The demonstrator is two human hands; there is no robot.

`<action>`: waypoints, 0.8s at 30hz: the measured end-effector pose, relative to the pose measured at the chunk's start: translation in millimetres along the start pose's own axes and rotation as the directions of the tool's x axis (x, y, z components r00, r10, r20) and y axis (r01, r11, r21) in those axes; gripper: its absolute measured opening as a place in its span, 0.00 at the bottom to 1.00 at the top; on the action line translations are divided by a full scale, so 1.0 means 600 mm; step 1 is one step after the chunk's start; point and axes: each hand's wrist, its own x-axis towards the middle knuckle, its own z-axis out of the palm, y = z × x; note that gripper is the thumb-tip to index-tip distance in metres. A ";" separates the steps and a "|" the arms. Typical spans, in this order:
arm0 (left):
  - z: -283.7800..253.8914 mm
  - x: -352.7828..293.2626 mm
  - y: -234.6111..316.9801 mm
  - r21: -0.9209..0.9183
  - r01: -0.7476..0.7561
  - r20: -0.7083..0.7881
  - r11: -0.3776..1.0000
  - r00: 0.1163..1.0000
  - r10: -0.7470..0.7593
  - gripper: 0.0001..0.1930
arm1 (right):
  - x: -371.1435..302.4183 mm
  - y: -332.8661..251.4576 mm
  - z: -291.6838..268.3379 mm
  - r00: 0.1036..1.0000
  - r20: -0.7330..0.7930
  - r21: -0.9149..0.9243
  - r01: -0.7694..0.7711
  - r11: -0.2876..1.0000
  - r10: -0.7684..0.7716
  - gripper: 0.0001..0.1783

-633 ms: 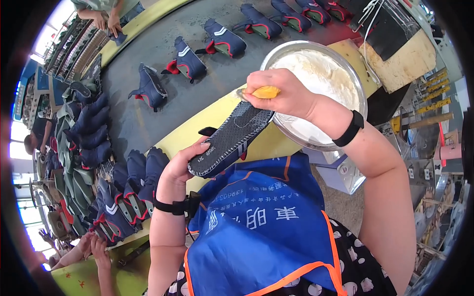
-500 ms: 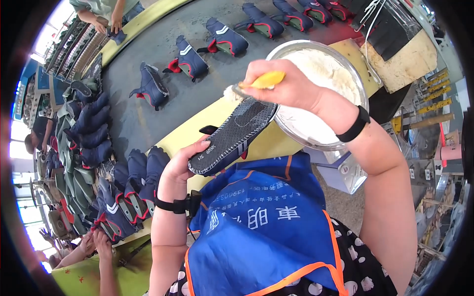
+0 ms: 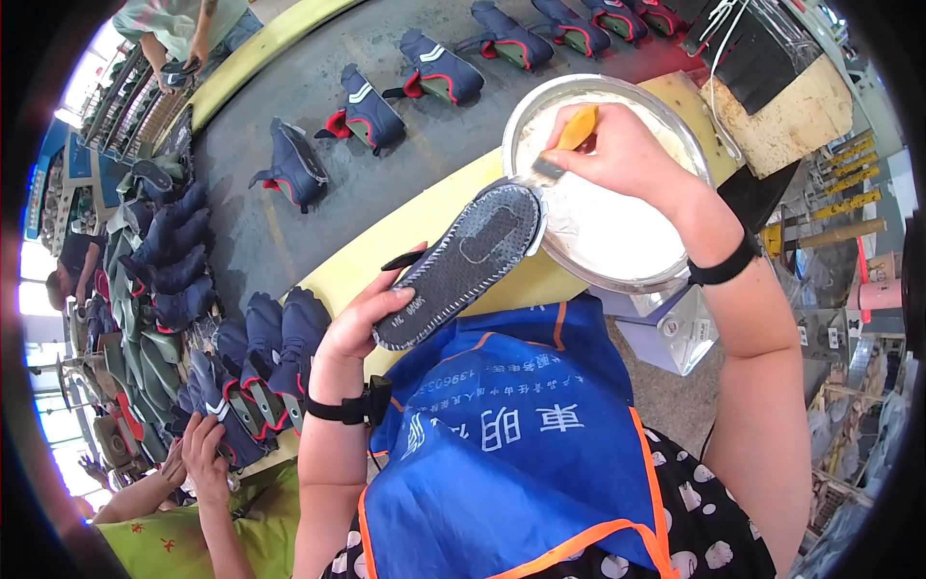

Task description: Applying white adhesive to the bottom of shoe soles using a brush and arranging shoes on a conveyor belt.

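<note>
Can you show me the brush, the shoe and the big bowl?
brush [image 3: 577, 128], head view, on its yellow handle.
shoe [image 3: 461, 262], head view, on the middle of its grey sole.
bowl [image 3: 513, 123], head view, on its metal rim, left side.

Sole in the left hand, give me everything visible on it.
The shoe sole is dark grey and looks like rubber, with a fine textured face, a lighter rim and a smoother patch near its toe. It lies tilted, face up, heel end gripped by the left hand, toe end over the rim of the metal bowl. The brush in the right hand touches its toe edge.
</note>
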 end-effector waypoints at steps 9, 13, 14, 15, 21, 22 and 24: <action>0.052 -0.040 -0.024 0.100 -0.107 -0.054 0.989 0.992 0.112 0.41 | -0.068 -0.040 0.064 0.974 -0.199 0.225 -0.065 0.972 0.111 0.16; 0.059 -0.048 -0.040 0.073 -0.112 -0.085 0.991 0.989 0.118 0.42 | -0.109 -0.054 0.083 0.919 -0.294 0.192 -0.213 0.958 0.264 0.17; 0.059 -0.048 -0.042 0.065 -0.102 -0.093 0.993 0.990 0.108 0.44 | -0.121 -0.062 0.093 0.904 -0.341 0.210 -0.193 0.958 0.257 0.16; 0.061 -0.050 -0.043 0.061 -0.106 -0.094 0.992 0.989 0.111 0.44 | -0.137 -0.073 0.099 0.913 -0.354 0.204 -0.139 0.969 0.205 0.16; 0.074 -0.066 -0.046 0.170 -0.046 -0.119 0.984 0.991 0.067 0.49 | -0.205 -0.135 0.142 0.871 -0.358 0.362 -0.202 0.910 0.336 0.13; 0.076 -0.069 -0.048 0.200 -0.032 -0.121 0.979 0.991 0.057 0.50 | -0.212 -0.143 0.145 0.880 -0.361 0.357 -0.176 0.917 0.310 0.13; 0.076 -0.071 -0.051 0.241 -0.047 -0.083 0.969 0.994 0.069 0.51 | -0.217 -0.151 0.151 0.882 -0.359 0.364 -0.169 0.916 0.305 0.12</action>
